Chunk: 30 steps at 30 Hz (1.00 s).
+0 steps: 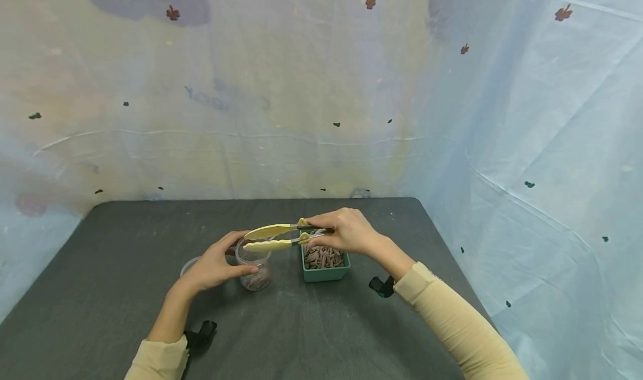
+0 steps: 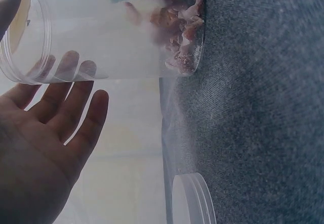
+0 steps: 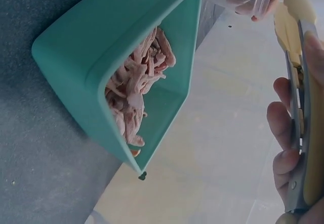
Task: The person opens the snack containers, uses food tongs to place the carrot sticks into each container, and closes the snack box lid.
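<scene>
My left hand (image 1: 213, 267) holds a clear plastic jar (image 1: 257, 280) upright on the table, with the thumb on its near side and fingers on the far side. Pale brownish-pink dried strips (image 2: 177, 37) lie in the jar's bottom. With my right hand (image 1: 349, 232) I grip tongs (image 1: 268, 245) with yellow tips; these tips are apart, above the jar's mouth. I see nothing clearly held between them. Just below my right hand stands a green square tub (image 3: 86, 47) containing more of the same strips (image 3: 136, 82).
A clear round lid (image 2: 195, 198) lies on the dark tabletop (image 1: 125, 268), left of the jar and partly behind my left hand. Patterned plastic sheeting (image 1: 281, 106) hangs behind the table and along its right side.
</scene>
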Available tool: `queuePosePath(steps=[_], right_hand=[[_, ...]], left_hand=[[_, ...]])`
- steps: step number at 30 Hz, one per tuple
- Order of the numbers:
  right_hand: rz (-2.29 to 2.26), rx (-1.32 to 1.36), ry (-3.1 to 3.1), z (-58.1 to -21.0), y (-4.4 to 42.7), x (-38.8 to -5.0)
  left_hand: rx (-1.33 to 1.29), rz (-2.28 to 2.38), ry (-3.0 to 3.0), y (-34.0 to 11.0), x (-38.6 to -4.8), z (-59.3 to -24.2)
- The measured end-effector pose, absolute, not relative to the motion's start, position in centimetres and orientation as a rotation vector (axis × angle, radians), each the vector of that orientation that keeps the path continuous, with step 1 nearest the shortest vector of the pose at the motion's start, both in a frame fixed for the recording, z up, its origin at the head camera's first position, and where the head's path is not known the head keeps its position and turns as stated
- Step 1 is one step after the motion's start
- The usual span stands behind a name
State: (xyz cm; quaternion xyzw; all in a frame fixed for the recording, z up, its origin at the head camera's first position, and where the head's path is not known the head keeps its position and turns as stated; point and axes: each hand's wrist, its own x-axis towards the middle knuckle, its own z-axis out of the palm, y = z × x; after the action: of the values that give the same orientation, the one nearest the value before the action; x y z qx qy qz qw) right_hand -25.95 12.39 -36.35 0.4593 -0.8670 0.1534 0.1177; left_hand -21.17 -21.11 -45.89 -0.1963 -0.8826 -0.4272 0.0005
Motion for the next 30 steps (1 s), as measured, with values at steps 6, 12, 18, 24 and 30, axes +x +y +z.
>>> queuePosePath(steps=[6, 12, 18, 24, 30], right_hand=[[0.531, 1.279, -2.552, -36.1, 14.1, -25.9], [0.547, 1.206, -2.575, -35.7, 17.0, -26.2], [0.457, 1.123, -2.666, -35.6, 20.0, -26.4], [0.349, 1.123, -2.758, -35.5, 22.1, -26.6], [0.235, 1.166, -2.865, -35.6, 22.7, -27.2]], left_hand=[[-0.651, -1.377, -2.744, -21.1, -21.2, -46.0], [-0.668, -1.383, -2.731, -21.1, -21.4, -46.1], [-0.689, -1.384, -2.721, -21.1, -21.4, -46.2], [-0.700, -1.359, -2.720, -21.3, -21.3, -46.2], [-0.708, -1.376, -2.709, -21.3, -21.3, -46.1]])
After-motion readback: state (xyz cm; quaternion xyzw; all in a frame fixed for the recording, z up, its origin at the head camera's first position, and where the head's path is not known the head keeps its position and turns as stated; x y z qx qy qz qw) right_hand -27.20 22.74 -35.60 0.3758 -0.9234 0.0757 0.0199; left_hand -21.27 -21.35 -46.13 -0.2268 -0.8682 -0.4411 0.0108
